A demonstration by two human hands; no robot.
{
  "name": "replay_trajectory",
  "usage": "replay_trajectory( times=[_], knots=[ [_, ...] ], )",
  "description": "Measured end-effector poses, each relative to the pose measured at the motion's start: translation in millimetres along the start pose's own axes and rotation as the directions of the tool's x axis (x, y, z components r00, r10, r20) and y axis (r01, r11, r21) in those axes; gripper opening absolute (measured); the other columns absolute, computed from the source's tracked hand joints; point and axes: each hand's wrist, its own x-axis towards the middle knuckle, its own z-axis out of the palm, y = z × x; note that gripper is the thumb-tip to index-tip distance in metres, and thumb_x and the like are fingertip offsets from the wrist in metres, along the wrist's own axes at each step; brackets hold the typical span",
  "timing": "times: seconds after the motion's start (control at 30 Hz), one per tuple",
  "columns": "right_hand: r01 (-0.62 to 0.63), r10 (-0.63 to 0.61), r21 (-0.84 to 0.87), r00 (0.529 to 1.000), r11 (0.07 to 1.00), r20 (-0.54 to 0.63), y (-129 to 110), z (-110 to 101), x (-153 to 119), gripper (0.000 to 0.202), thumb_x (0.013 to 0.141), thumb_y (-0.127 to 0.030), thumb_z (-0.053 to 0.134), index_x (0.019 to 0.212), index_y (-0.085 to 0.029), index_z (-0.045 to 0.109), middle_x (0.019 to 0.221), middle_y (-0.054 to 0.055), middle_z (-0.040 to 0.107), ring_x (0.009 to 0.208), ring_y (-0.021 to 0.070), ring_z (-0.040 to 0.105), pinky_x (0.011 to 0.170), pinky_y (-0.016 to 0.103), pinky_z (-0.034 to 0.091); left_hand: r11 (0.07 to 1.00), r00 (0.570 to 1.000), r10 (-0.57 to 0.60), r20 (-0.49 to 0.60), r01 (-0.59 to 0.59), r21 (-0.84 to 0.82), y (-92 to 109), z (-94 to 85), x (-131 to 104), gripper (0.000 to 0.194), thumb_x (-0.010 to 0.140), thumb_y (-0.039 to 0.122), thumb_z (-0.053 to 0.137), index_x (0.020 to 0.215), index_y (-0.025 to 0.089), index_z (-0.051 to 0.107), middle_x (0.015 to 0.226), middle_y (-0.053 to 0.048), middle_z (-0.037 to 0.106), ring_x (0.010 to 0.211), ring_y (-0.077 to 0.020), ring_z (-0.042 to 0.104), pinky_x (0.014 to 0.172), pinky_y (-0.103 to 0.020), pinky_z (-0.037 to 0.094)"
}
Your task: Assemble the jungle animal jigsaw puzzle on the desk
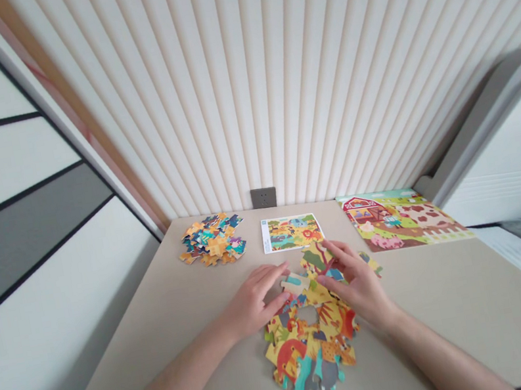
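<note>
A heap of loose jigsaw puzzle pieces (292, 356), mostly yellow, orange and teal, lies on the table in front of me. My left hand (262, 294) is at its upper left, fingers stretched out and thumb apart, beside a pale piece with a teal patch (295, 283). Whether the fingertips touch that piece I cannot tell. At the heap's upper right, my right hand (352, 279) has thumb and fingers around a yellow-green puzzle piece (315, 258) with a dark red line. Part of this piece is hidden by the fingers.
Behind the hands lies a picture card (295, 232) with animals. A second pile of puzzle pieces (213, 239), orange and dark blue, is at the back left. An assembled farm puzzle (399, 218) lies at the back right. A wall socket (264, 198) sits behind the table (161, 318).
</note>
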Motion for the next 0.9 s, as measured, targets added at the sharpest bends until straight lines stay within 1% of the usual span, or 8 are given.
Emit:
replay_trajectory(
  times=[0.13,0.3,0.4,0.53,0.6,0.7,0.8,0.9],
  knots=[
    [0.037,-0.035,-0.019,0.995,0.999,0.096,-9,29,-7,0.072,0.090,-0.045,0.076,0.154,-0.036,0.047,0.143,0.009,0.054,0.126,0.0285,0.060,0.106,0.045,0.055,0.994,0.999,-0.048,0.004,0.048,-0.099,7,4.7,-1,0.068,0.097,0.034,0.069,0.158,0.028,0.040,0.139,-0.011,0.063,0.128,-0.0244,0.061,0.109,-0.042,0.052],
    [0.173,-0.148,-0.124,0.972,0.977,0.184,-11,31,-6,0.066,0.095,-0.039,0.070,0.156,-0.034,0.045,0.145,0.011,0.054,0.132,0.0293,0.058,0.111,0.046,0.052,0.995,0.999,-0.039,0.007,0.039,-0.087,3,7.2,-3,0.068,0.097,0.035,0.070,0.158,0.028,0.040,0.134,-0.011,0.065,0.123,-0.0249,0.063,0.106,-0.041,0.053],
    [0.225,-0.189,-0.177,0.961,0.958,0.200,-8,14,0,0.063,0.098,-0.034,0.063,0.158,-0.033,0.042,0.150,0.012,0.052,0.136,0.0293,0.055,0.114,0.047,0.049,1.000,0.999,-0.028,0.039,0.028,0.014,1,-3.0,-5,0.057,0.102,0.034,0.061,0.155,0.027,0.042,0.127,-0.010,0.068,0.120,-0.0246,0.063,0.107,-0.043,0.050],
    [0.186,-0.109,-0.344,0.967,0.920,0.232,0,-26,9,0.060,0.099,-0.037,0.060,0.156,-0.031,0.046,0.150,0.012,0.054,0.136,0.0310,0.055,0.114,0.049,0.047,0.992,0.962,0.075,0.264,-0.099,0.078,-3,-31.0,-9,0.034,0.101,0.036,0.061,0.133,0.025,0.063,0.115,-0.008,0.072,0.111,-0.0242,0.065,0.107,-0.041,0.047],
    [0.181,-0.081,-0.427,0.967,0.886,0.243,8,-48,13,0.057,0.098,-0.040,0.060,0.154,-0.031,0.049,0.147,0.012,0.057,0.134,0.0324,0.057,0.113,0.051,0.047,0.988,0.927,0.115,0.356,-0.145,0.061,-5,-42.9,-13,0.040,0.092,0.046,0.073,0.126,0.027,0.067,0.115,-0.007,0.071,0.110,-0.0249,0.065,0.107,-0.040,0.046],
    [0.183,-0.037,-0.496,0.956,0.849,0.290,23,-70,15,0.054,0.098,-0.042,0.058,0.151,-0.032,0.053,0.145,0.012,0.059,0.131,0.0327,0.058,0.111,0.053,0.048,0.984,0.899,0.118,0.421,-0.164,0.074,-9,-49.6,-17,0.064,0.078,0.057,0.083,0.133,0.030,0.065,0.121,-0.008,0.067,0.112,-0.0279,0.063,0.108,-0.041,0.045],
    [0.186,0.011,-0.552,0.942,0.813,0.334,31,-75,15,0.049,0.098,-0.042,0.058,0.146,-0.032,0.058,0.146,0.012,0.059,0.132,0.0341,0.057,0.112,0.057,0.046,0.982,0.900,0.096,0.426,-0.156,0.108,-11,-44.6,-19,0.062,0.080,0.057,0.083,0.134,0.031,0.066,0.120,-0.008,0.066,0.113,-0.0281,0.062,0.106,-0.041,0.045],
    [0.233,-0.037,-0.566,0.941,0.791,0.337,22,-66,14,0.043,0.098,-0.041,0.060,0.140,-0.032,0.064,0.151,0.011,0.055,0.138,0.0363,0.052,0.114,0.062,0.041,0.979,0.904,0.092,0.418,-0.158,0.126,-11,-35.8,-18,0.052,0.086,0.053,0.079,0.132,0.031,0.067,0.118,-0.008,0.066,0.110,-0.0265,0.062,0.104,-0.039,0.045]
  ],
)
